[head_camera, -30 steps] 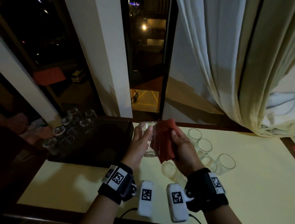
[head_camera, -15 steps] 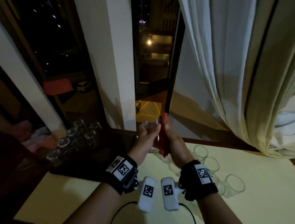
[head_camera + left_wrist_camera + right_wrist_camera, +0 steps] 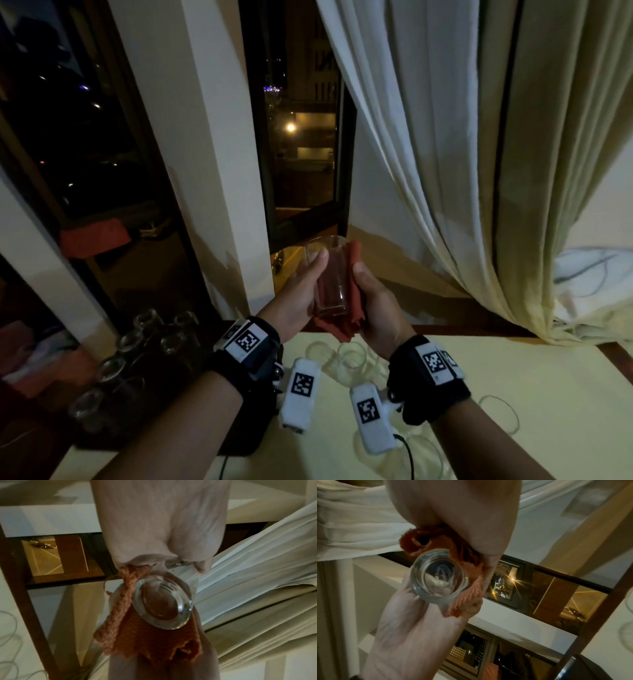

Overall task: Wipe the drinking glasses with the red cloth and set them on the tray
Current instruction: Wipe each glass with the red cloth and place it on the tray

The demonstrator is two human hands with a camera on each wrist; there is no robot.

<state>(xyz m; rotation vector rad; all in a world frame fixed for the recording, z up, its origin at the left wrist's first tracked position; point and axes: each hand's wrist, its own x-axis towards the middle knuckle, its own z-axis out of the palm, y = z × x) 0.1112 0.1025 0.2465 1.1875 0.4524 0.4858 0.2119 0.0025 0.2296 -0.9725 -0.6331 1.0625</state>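
Head cam: I see both hands raised in front of the window, above the counter. L hand has fingers and thumb curled round 1 glass, upright, thumb tip near the rim. R hand grips 1 red cloth, pressed against the glass's right side and hanging below its base. Glass is up in the air, not on the tray.

On the dark tray at left I count approx 8 glasses, all upright; it's dim there, so count isn't firm. On the counter under my hands and to the right: faint rims of more glasses, at least 4, edges too pale to count exactly. 1 pale curtain hangs at right.

L wrist cam: glass base faces the lens, thick and round. Cloth wraps along its left side and lower edge, knit texture plain. L hand fills the top, closed on the glass wall; R hand shows at bottom, behind the cloth.

R wrist cam: same glass seen base-on. Cloth is bunched between the R hand and the glass, touching both. L hand cups the glass from below-left, fingers closed round it.
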